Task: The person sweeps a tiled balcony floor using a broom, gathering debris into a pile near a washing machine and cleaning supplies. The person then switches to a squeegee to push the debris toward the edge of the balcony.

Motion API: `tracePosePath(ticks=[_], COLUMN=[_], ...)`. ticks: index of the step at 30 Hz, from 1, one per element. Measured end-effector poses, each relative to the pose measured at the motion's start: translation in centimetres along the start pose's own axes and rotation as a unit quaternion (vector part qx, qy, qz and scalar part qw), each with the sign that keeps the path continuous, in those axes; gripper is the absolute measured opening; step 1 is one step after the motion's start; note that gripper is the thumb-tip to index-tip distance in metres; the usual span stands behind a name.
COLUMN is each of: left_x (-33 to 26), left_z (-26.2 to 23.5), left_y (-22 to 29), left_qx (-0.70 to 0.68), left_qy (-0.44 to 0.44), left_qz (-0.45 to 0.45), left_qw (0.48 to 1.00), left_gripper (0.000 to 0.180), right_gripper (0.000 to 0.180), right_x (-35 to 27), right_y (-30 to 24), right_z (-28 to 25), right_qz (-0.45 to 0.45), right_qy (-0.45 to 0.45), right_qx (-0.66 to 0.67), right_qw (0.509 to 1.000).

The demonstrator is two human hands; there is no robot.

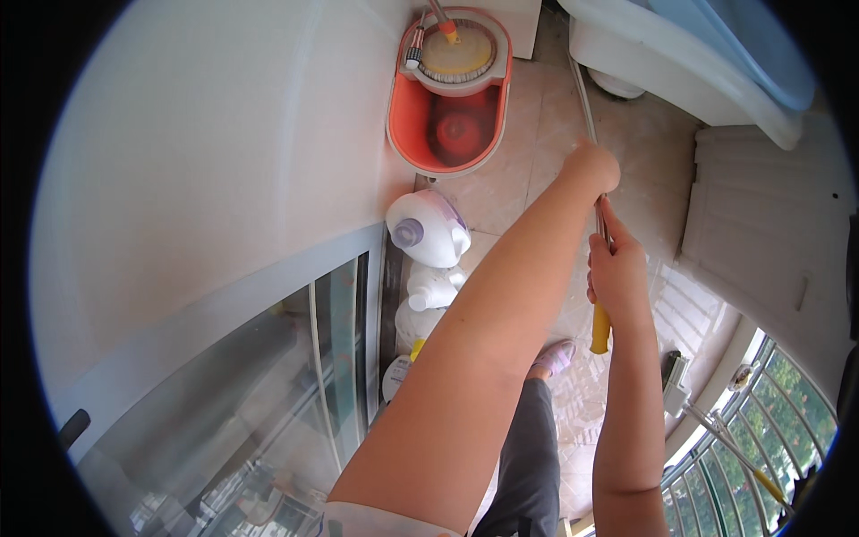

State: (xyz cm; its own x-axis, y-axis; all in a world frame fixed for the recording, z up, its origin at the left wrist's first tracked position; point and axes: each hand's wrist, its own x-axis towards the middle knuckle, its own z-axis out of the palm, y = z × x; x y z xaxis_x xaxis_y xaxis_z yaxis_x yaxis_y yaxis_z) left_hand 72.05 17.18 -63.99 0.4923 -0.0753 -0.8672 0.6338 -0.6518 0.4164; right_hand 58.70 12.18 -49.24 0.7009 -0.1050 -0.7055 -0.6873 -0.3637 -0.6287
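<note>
Both my hands are closed around a long thin pole [582, 89] with a yellow end grip [600, 331]. My left hand [593, 166] is higher on the shaft, its fingers mostly turned away from view. Lower down, just above the yellow grip, my right hand [619, 267] wraps the pole with its thumb along it. The pole's far end runs toward the floor beneath a white basin [671, 54], and whatever is on that end is hidden.
An orange-red mop bucket [400, 125] with a round mop head [456, 55] in it stands far left. White bottles [438, 228] line the wall below it. A pale panelled cabinet [761, 206] stands right. A glass sliding door [242, 403] is near left, a barred window [761, 421] near right.
</note>
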Motion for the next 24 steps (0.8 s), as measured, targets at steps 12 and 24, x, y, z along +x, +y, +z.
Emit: tracePosePath(ticks=[12, 24], left_x=[-8.6, -6.5], left_z=[3.6, 8.3], left_y=[-1.0, -4.3], left_qx=[-0.198, -0.158], left_qy=[0.001, 0.154], left_qz=[-0.026, 0.137], left_qw=[0.98, 0.966], left_gripper=[0.043, 0.042], right_gripper=[0.055, 0.054], right_x=[-4.1, -5.1], right_y=[4.8, 7.7], right_z=[-1.6, -0.2], right_qz=[-0.08, -0.13], right_qy=[0.027, 0.106], right_qx=[-0.156, -0.249], right_qw=[0.984, 0.954])
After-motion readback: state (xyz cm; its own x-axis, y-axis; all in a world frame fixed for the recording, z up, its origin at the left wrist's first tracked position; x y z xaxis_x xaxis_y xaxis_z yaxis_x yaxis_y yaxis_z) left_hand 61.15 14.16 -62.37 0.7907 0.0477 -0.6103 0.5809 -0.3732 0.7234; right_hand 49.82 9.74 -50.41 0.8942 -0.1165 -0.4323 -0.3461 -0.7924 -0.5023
